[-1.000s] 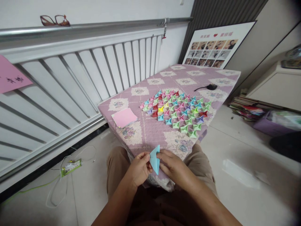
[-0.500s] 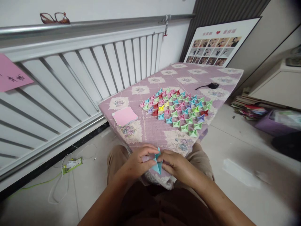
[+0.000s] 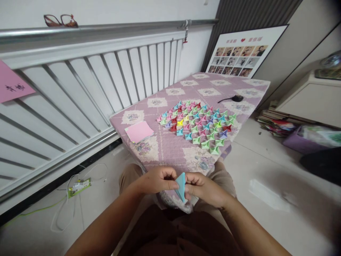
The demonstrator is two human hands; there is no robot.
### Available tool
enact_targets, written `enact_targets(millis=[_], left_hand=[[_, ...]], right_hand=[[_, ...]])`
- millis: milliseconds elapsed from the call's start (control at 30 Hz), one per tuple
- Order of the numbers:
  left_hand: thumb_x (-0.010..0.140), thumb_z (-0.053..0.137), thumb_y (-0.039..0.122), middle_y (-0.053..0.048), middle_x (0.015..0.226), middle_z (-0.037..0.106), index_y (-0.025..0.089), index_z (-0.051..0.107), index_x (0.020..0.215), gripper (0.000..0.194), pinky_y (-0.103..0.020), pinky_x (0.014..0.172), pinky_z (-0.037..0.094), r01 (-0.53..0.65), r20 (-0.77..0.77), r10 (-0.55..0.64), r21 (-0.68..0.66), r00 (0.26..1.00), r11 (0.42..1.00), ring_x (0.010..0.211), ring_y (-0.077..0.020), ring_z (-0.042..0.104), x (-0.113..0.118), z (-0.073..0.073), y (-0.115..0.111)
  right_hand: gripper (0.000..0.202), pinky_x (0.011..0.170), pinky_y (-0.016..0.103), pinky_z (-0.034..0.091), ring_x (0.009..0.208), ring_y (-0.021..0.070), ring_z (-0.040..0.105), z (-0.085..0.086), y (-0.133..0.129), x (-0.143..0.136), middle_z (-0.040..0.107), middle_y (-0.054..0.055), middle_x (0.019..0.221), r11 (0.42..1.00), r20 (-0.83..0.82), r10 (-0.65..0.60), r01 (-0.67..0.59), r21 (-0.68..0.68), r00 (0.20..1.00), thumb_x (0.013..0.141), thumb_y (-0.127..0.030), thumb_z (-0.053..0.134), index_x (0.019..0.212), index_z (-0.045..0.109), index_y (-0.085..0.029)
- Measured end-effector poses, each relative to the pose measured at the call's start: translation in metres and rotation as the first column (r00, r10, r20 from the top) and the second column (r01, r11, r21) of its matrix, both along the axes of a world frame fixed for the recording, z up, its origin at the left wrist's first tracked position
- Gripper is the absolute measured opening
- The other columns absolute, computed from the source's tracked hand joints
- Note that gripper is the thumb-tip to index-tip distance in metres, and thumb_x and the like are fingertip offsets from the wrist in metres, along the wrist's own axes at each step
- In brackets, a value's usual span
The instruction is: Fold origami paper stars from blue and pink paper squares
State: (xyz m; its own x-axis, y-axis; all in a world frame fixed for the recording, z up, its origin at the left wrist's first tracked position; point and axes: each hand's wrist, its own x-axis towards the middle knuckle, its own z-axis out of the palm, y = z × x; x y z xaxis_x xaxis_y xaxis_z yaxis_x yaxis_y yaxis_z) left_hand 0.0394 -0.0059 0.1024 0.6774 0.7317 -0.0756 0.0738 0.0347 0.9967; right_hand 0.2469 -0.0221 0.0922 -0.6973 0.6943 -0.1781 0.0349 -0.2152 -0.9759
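Note:
A piece of folded light-blue paper [image 3: 181, 186] is pinched between my two hands over the near corner of the table. My left hand [image 3: 161, 180] grips its left side, thumb in front and fingers curled behind. On the other side, my right hand [image 3: 199, 185] has its thumb and fingers closed on the right edge. The paper is a narrow triangle with its point upward. Beyond my hands, many small folded paper pieces [image 3: 196, 128] in green, blue, pink, red, purple and yellow stand in rows. A stack of pink paper sheets [image 3: 139, 132] lies to the left.
A flowered cloth covers the table [image 3: 170, 153]. A black object with a short cable [image 3: 237, 98] lies toward its far right. The white radiator [image 3: 106, 78] runs along the left, with glasses [image 3: 60, 21] on its pipe. A power strip [image 3: 79, 187] is on the floor.
The blue paper has gone from partly spread to a flatter, closed triangle. Both hands have shifted their hold on it, and the view has moved slightly.

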Motion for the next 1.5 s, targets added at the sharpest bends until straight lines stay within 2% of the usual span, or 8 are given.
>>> enact_targets(millis=[167, 300, 400, 500, 633, 867, 1100, 1500], left_hand=[[0.07, 0.07, 0.045, 0.004, 0.06, 0.047, 0.016, 0.057, 0.067, 0.032, -0.022, 0.056, 0.03, -0.073, 0.063, 0.085, -0.177, 0.994, 0.981, 0.056, -0.009, 0.039, 0.003, -0.006, -0.004], [0.066, 0.074, 0.048, 0.004, 0.058, 0.046, 0.016, 0.055, 0.066, 0.037, -0.022, 0.056, 0.029, -0.071, 0.117, 0.112, -0.311, 0.987, 0.948, 0.055, -0.0085, 0.037, 0.004, -0.011, -0.007], [0.067, 0.073, 0.049, 0.004, 0.059, 0.045, 0.016, 0.054, 0.068, 0.038, -0.022, 0.056, 0.028, -0.059, 0.142, 0.114, -0.349, 0.983, 0.935, 0.055, -0.0082, 0.037, 0.003, -0.013, -0.007], [0.069, 0.072, 0.049, 0.004, 0.058, 0.046, 0.016, 0.054, 0.07, 0.037, -0.022, 0.054, 0.026, -0.045, 0.145, 0.101, -0.347, 0.984, 0.937, 0.053, -0.0077, 0.036, 0.0, -0.015, -0.006], [0.073, 0.07, 0.048, 0.005, 0.053, 0.044, 0.015, 0.057, 0.075, 0.036, -0.023, 0.05, 0.022, 0.022, 0.158, 0.039, -0.368, 0.987, 0.93, 0.048, -0.0067, 0.034, -0.004, -0.017, -0.007], [0.069, 0.076, 0.042, 0.004, 0.057, 0.046, 0.014, 0.06, 0.084, 0.035, -0.022, 0.047, 0.02, 0.091, 0.273, 0.068, -0.528, 0.96, 0.844, 0.046, -0.0046, 0.033, -0.003, -0.014, -0.014], [0.066, 0.077, 0.039, 0.001, 0.059, 0.051, 0.013, 0.064, 0.082, 0.034, -0.022, 0.052, 0.035, 0.002, 0.259, 0.17, -0.554, 0.951, 0.833, 0.052, -0.0071, 0.042, 0.001, -0.011, -0.017], [0.061, 0.076, 0.026, 0.002, 0.058, 0.054, 0.011, 0.067, 0.072, 0.021, -0.026, 0.065, 0.044, 0.002, 0.198, 0.136, -0.572, 0.971, 0.821, 0.057, -0.0083, 0.048, 0.002, -0.019, -0.018]], right_hand=[[0.042, 0.054, 0.019, 0.041, 0.051, 0.0067, 0.051, -0.011, 0.0, 0.0, 0.06, -0.002, 0.061, 0.993, -0.093, -0.07, 0.061, -0.101, 0.993, 0.073, -0.054, 0.069, 0.082, 0.061, -0.014], [0.047, 0.055, 0.02, 0.046, 0.053, 0.0073, 0.055, -0.014, 0.001, 0.0, 0.062, -0.001, 0.068, 0.985, -0.144, 0.026, -0.05, -0.162, 0.989, 0.068, -0.054, 0.074, 0.089, 0.062, -0.014], [0.046, 0.054, 0.02, 0.047, 0.052, 0.0073, 0.055, -0.017, 0.001, -0.002, 0.063, -0.001, 0.066, 0.984, -0.151, 0.002, -0.029, -0.177, 0.989, 0.067, -0.053, 0.075, 0.087, 0.061, -0.014], [0.043, 0.049, 0.018, 0.044, 0.047, 0.0062, 0.052, -0.017, 0.0, -0.005, 0.06, -0.003, 0.059, 0.983, -0.116, -0.084, 0.063, -0.175, 0.99, 0.068, -0.053, 0.074, 0.08, 0.06, -0.014], [0.04, 0.046, 0.016, 0.04, 0.045, 0.0051, 0.049, -0.012, 0.0, -0.008, 0.057, -0.005, 0.054, 0.989, -0.038, -0.09, 0.085, -0.12, 0.995, 0.072, -0.053, 0.071, 0.075, 0.058, -0.015], [0.042, 0.047, 0.018, 0.037, 0.045, 0.0054, 0.046, -0.01, 0.001, -0.01, 0.054, -0.006, 0.051, 0.992, -0.046, -0.093, 0.089, -0.091, 0.995, 0.073, -0.056, 0.068, 0.072, 0.053, -0.016], [0.041, 0.049, 0.019, 0.037, 0.047, 0.0058, 0.046, -0.011, 0.0, -0.013, 0.053, -0.006, 0.053, 0.988, -0.043, -0.119, 0.114, -0.103, 0.992, 0.074, -0.055, 0.067, 0.073, 0.053, -0.017], [0.039, 0.049, 0.019, 0.039, 0.047, 0.0051, 0.047, -0.011, 0.002, -0.011, 0.055, -0.006, 0.053, 0.987, -0.016, -0.114, 0.111, -0.118, 0.993, 0.072, -0.052, 0.07, 0.072, 0.054, -0.016]])
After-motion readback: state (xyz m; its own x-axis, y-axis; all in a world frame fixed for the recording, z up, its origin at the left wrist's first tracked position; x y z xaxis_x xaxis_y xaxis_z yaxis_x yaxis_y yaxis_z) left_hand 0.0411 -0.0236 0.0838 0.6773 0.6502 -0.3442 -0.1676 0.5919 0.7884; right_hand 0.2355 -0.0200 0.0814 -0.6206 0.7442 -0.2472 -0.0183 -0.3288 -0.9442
